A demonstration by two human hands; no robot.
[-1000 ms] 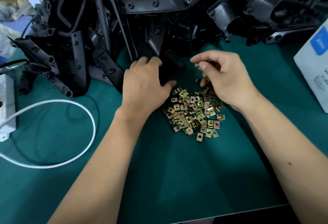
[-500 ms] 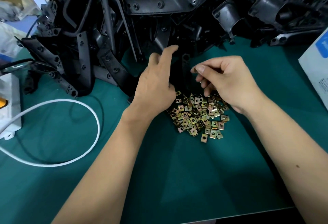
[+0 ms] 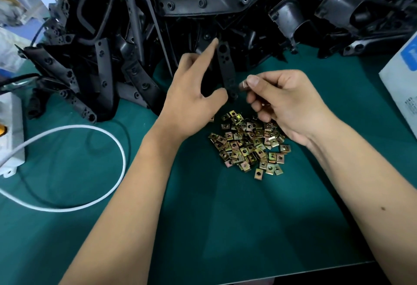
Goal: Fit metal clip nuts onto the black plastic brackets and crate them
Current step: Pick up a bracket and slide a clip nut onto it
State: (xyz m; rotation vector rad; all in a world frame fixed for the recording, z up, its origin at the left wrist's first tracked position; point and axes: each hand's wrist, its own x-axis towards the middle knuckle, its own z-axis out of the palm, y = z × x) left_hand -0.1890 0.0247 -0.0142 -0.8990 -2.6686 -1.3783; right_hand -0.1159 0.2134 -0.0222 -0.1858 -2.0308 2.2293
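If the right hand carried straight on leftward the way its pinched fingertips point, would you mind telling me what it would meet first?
Most likely the lower end of the black bracket strip that the left hand holds upright. The right hand pinches a clip nut just beside it, though depth between them is hard to judge.

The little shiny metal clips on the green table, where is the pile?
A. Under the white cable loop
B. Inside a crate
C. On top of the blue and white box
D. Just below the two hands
D: the pile of clip nuts lies on the green mat, right below the left hand and right hand.
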